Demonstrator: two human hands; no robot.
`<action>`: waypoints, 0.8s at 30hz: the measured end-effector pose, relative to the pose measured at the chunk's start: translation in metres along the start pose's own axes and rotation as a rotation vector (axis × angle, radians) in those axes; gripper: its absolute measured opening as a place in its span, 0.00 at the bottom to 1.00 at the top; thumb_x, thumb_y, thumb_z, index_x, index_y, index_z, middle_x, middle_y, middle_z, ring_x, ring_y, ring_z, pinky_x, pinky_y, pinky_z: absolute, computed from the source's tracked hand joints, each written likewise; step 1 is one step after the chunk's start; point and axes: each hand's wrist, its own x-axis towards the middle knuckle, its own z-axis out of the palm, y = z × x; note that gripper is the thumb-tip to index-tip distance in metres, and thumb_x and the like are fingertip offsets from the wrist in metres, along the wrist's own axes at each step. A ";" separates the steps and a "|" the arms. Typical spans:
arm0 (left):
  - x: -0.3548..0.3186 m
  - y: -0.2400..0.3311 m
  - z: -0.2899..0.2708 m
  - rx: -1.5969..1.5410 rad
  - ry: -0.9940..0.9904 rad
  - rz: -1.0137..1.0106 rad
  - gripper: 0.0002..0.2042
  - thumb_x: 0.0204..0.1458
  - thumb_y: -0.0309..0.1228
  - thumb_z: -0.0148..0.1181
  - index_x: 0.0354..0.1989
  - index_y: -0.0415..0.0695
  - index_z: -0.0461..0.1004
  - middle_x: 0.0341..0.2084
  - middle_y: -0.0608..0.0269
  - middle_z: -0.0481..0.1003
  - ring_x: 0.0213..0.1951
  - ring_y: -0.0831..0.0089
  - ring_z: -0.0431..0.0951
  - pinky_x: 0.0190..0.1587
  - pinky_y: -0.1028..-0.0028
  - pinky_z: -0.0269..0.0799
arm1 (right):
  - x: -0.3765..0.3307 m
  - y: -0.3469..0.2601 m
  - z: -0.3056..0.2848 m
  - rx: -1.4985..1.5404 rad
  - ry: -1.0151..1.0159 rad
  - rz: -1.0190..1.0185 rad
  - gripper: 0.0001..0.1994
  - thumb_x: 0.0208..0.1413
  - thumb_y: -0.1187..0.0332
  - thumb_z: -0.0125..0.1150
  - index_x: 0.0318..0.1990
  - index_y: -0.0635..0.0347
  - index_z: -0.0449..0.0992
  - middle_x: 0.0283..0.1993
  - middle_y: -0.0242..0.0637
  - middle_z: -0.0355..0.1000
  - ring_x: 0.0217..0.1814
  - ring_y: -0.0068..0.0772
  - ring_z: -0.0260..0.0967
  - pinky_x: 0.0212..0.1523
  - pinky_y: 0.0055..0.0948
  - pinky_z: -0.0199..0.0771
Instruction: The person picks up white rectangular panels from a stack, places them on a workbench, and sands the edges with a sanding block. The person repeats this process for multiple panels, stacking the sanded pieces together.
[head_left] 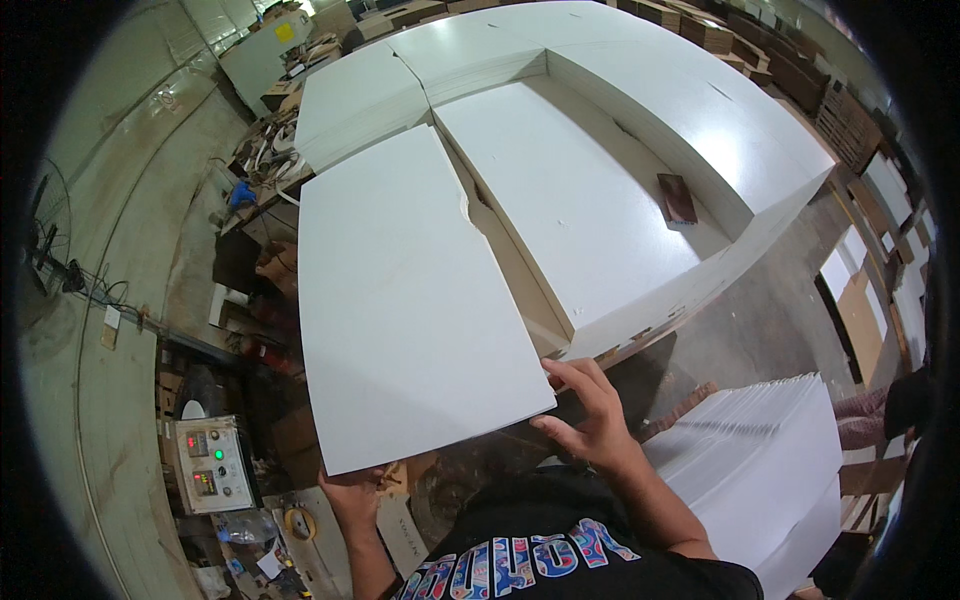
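A large white panel (pixel 420 310) lies before me, its near edge toward my body. My left hand (pixel 352 497) grips its near left corner from below, with part of the fingers hidden under it. At the near right corner, my right hand (pixel 592 412) has its thumb at the near edge and its fingers at the right edge, with the corner between them. Beyond and to the right stand stacked white panels (pixel 700 120) around a lower white surface (pixel 560 190). On that surface rests a small dark brown block (pixel 677 198).
A fanned stack of white sheets (pixel 750 470) stands close on my right. A control box (pixel 210 463) with lit displays, a tape roll (pixel 299 523) and clutter sit at lower left. Patterned cloth (pixel 862 418), perhaps a person's clothing, shows at right. Brown boards (pixel 705 35) are piled at the back.
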 end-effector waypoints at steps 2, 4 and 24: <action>0.000 0.002 -0.004 0.104 0.027 0.009 0.15 0.72 0.21 0.67 0.64 0.35 0.78 0.43 0.51 0.87 0.35 0.57 0.90 0.34 0.63 0.91 | -0.001 0.001 0.001 -0.006 0.009 -0.002 0.41 0.59 0.59 0.90 0.78 0.62 0.78 0.60 0.48 0.81 0.58 0.45 0.82 0.60 0.42 0.85; 0.000 0.000 -0.008 0.388 -0.039 0.154 0.16 0.73 0.22 0.66 0.66 0.34 0.77 0.44 0.50 0.87 0.36 0.56 0.91 0.35 0.61 0.92 | -0.003 0.001 0.002 -0.012 0.005 0.030 0.40 0.56 0.61 0.92 0.76 0.58 0.80 0.61 0.48 0.82 0.59 0.48 0.83 0.59 0.44 0.85; 0.031 -0.003 -0.048 0.501 -0.187 0.124 0.40 0.43 0.16 0.91 0.70 0.40 0.81 0.58 0.59 0.87 0.57 0.62 0.88 0.56 0.59 0.92 | -0.030 -0.012 0.029 -0.062 0.182 0.075 0.34 0.56 0.73 0.90 0.72 0.57 0.83 0.67 0.45 0.75 0.72 0.46 0.72 0.68 0.43 0.79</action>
